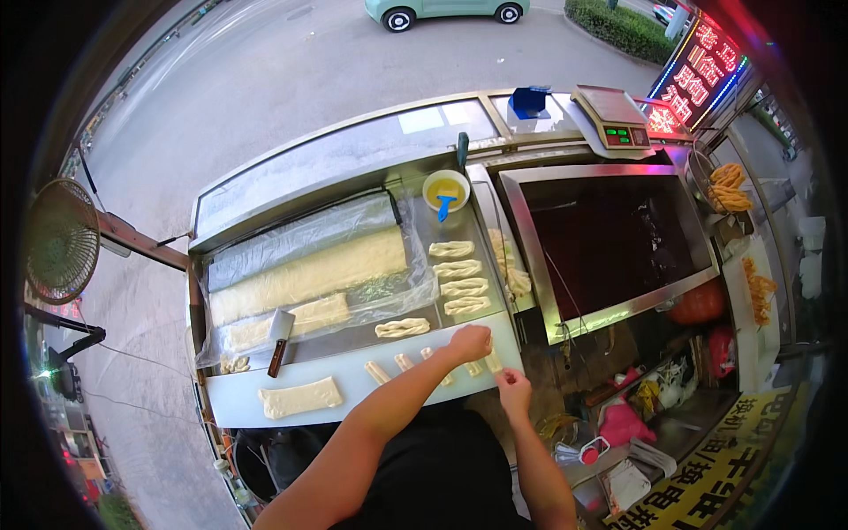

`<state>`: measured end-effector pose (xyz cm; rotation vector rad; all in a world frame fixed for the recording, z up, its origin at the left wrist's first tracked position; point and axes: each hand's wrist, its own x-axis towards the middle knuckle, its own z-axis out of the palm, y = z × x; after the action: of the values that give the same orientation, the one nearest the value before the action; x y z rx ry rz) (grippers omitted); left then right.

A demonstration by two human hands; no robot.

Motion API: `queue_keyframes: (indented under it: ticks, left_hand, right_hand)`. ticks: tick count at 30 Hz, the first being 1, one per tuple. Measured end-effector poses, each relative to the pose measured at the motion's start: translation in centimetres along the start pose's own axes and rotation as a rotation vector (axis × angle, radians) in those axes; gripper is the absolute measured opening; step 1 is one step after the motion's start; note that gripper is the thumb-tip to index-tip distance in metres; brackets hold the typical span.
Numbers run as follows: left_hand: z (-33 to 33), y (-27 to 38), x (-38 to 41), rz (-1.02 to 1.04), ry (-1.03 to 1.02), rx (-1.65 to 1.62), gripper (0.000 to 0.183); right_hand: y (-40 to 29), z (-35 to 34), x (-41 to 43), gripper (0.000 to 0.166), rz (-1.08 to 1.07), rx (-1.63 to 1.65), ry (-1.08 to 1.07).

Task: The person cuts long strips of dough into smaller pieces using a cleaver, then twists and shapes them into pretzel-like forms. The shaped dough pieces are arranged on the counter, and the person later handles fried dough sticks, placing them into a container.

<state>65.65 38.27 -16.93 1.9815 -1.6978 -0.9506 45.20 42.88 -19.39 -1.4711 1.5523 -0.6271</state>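
At the right end of a white cutting board (232, 403), a short dough strip (494, 362) stretches between my two hands. My left hand (471, 344) pinches its far end, and my right hand (514, 390) grips the near end by the board's edge. Several cut dough strips (376, 372) lie on the board, some partly covered by my left forearm. Farther left rest a flat dough slab (300, 397) and a cleaver (281, 339) with a wooden handle. Beyond the board, one twisted dough piece (402, 327) lies apart from a column of several others (464, 287).
A large dough sheet (311, 275) lies partly under clear plastic. Behind the twists stands a bowl (430, 196) of yellow liquid with a blue brush (444, 207). To the right is a metal-rimmed vat of dark oil (596, 245); a scale (613, 122) sits behind it.
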Motion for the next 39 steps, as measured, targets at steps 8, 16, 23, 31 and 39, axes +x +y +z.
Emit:
queue_keyframes:
  ticks: [8,16,23,31,39]
  left_hand:
    - [-1.2,1.8,-2.1,-0.167,-0.374,-0.754,0.014]
    - [-5.8,5.7,-6.1,-0.223,-0.289,-1.273,0.06]
    - [-7.0,6.0,-5.7,-0.026,-0.372,-0.746,0.066]
    - [-6.2,1.5,-7.3,-0.187,-0.211,-1.119,0.036]
    - [-5.9,2.3,-7.3,0.033,0.227,-0.323,0.047]
  right_hand:
    - [-2.0,-3.9,0.6,0.063,-0.209,0.026,-0.291]
    - [-4.8,-4.7,0.9,0.028,0.393,0.806,-0.624]
    - [-5.7,-2.9,0.6,0.022,0.235,0.786,-0.453]
    - [-8.6,-2.0,-0.5,0.036,0.159,0.71,-0.238]
    - [-8.8,1.9,-0.1,0.031,0.431,0.775,-0.094]
